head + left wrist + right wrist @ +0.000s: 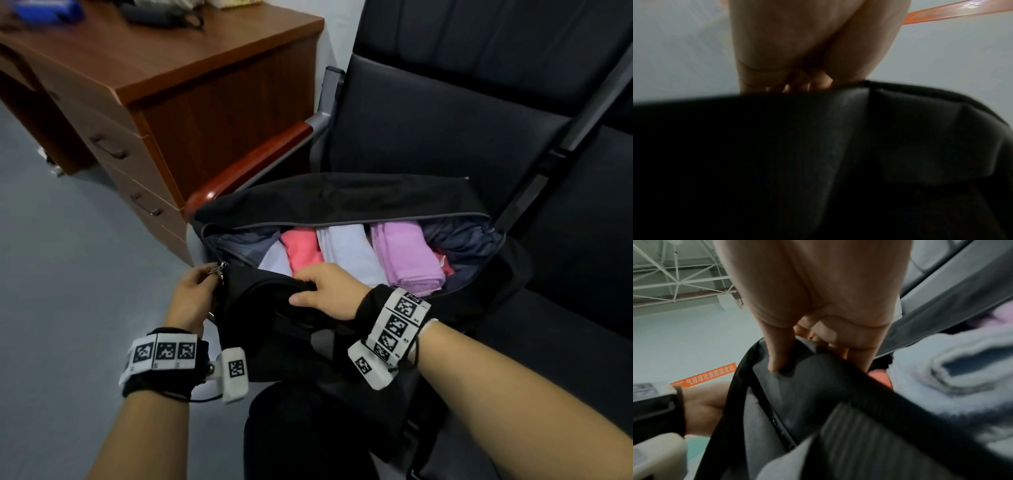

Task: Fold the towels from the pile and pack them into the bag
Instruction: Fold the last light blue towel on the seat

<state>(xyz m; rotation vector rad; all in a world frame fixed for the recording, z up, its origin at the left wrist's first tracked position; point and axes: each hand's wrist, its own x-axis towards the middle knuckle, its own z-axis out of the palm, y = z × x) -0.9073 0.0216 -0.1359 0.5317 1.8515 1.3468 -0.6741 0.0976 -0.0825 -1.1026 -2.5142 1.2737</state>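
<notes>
A black duffel bag [342, 198] lies open on a black seat. Inside it are folded towels side by side: a coral one [301, 248], a white one [346, 248] and a pink one [407, 253]. My left hand [191, 291] pinches the metal zipper pull [219, 269] at the bag's left end. My right hand [325, 291] grips the near edge of the bag [813, 378], thumb outside and fingers curled over the rim. In the right wrist view the white towel [953, 369] shows just behind that edge. The left wrist view is mostly filled by black bag fabric [838, 154].
A wooden desk with drawers [164, 85] stands to the left, close to the bag. The seat's red-brown armrest [250, 168] runs beside the bag's left end. Black seat cushions [582, 222] continue to the right. Grey floor [51, 257] lies on the left.
</notes>
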